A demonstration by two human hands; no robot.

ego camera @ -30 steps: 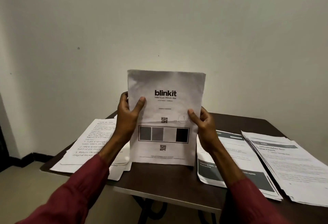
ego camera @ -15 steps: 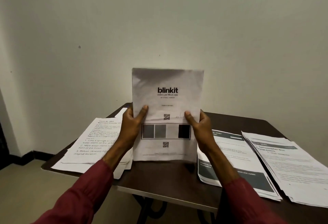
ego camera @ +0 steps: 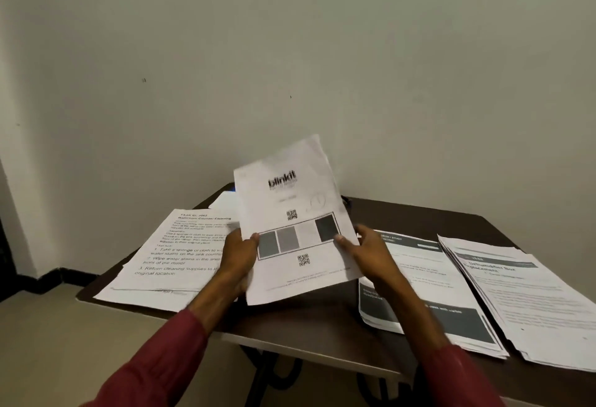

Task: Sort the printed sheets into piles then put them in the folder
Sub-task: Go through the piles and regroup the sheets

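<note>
Hands hold the blinkit sheets (ego camera: 300,213) above the middle of the worktop (ego camera: 309,319). How many sheets there are cannot be told. The left hand (ego camera: 237,258) grips the left edge, with its thumb curled onto the printed face beside the row of grey boxes and its fingers hidden behind. The right hand (ego camera: 371,253) pinches the right edge in the same way, its thumb lying just under the darkest box. The sheets face the camera and are tilted, with the right side higher than the left, so the "blinkit" heading slopes upward. The print is blurred. Two small square codes show, one above the boxes and one below. Whether the lowest corner touches the worktop cannot be told.

Three piles lie flat on the dark brown worktop. The left pile (ego camera: 174,255) is headed "Bathroom Counter Cleaning" and hangs slightly over the near edge, and the left hand covers its right side. The middle pile (ego camera: 432,264) carries dark bands at top and bottom and lies partly under the right forearm. The right pile (ego camera: 532,294) is fanned and overlaps the middle pile's right edge, and its heading is too soft to read fully.

Both forearms wear dark red sleeves (ego camera: 154,361). Behind the worktop is a plain pale wall (ego camera: 290,52), and at lower left is a beige floor (ego camera: 48,342).
</note>
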